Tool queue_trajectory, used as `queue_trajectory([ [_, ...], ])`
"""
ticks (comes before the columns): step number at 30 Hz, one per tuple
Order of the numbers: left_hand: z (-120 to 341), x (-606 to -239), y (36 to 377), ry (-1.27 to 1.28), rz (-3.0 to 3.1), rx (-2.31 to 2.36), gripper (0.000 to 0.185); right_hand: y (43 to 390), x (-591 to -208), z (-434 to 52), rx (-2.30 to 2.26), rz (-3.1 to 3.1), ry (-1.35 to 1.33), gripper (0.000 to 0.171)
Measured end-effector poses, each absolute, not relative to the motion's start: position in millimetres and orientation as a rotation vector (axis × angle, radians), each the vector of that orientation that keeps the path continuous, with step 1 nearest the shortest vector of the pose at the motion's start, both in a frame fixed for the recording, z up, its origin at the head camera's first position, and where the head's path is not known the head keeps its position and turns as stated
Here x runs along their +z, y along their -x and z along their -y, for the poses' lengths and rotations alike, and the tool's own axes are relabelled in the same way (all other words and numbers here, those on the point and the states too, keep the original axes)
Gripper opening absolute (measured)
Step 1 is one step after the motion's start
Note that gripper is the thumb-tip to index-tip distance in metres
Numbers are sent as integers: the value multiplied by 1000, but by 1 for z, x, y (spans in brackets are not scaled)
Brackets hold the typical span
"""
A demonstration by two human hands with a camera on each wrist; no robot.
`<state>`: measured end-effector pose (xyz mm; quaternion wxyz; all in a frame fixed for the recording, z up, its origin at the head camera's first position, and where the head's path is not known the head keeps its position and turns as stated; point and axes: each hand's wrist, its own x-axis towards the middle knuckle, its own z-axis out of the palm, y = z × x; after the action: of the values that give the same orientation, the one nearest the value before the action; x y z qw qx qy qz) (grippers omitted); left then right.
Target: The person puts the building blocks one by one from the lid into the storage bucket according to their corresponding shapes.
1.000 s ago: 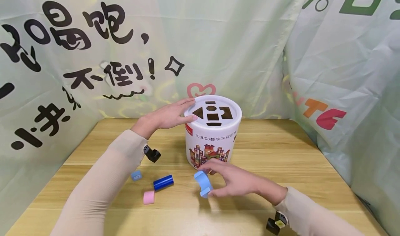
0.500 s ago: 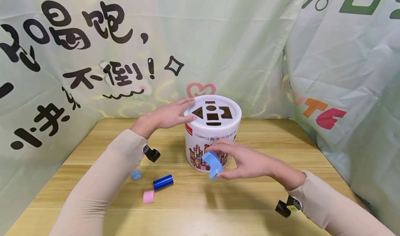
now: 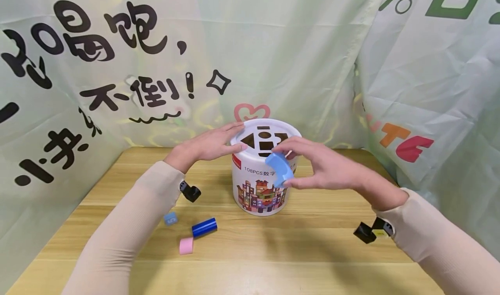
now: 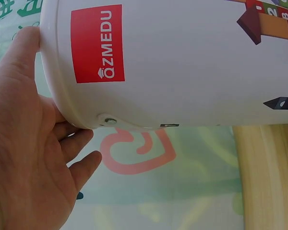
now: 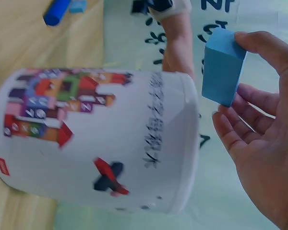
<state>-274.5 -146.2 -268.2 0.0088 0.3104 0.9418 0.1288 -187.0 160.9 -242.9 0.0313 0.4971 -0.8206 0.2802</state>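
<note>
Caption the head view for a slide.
Right hand holds a light blue arch block by the white tub's shape-sorter lid; left hand steadies it.

You are sitting at a wooden table (image 3: 343, 247) with light brown boards. Pale green cloth hangs all around it like 3 soft walls. The cloth on your left (image 3: 47, 113) and the cloth at the back (image 3: 297, 56) have big black writing painted on them. There is a pink heart (image 3: 251, 111) low on the back cloth. The cloth on your right (image 3: 429, 82) has green shapes up high and orange and red letters (image 3: 406, 143) lower down. The light is bright and even, and the table shines a little.
</note>
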Motion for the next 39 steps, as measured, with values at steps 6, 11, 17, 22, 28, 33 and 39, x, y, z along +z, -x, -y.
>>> queue_trajectory([
  [6,146,-269,276,-962,-2944,405,87,205,-229,-166,843,2544,-1442,59],
  [11,146,-269,277,-951,-2943,403,87,221,-223,-169,843,2619,-1322,59],
  [17,146,-268,278,-961,-2935,409,88,243,-217,-171,818,2698,-1204,58],
  [22,147,-267,279,-961,-2936,414,88,259,-215,-170,813,2754,-1166,59],
  [28,148,-268,277,-952,-2926,423,88,272,-219,-167,805,2833,-1134,63],
  [33,148,-269,276,-960,-2924,419,88,280,-223,-166,819,2890,-1119,62],
  [39,148,-270,277,-966,-2931,419,88,286,-227,-164,833,2944,-1116,60],
])
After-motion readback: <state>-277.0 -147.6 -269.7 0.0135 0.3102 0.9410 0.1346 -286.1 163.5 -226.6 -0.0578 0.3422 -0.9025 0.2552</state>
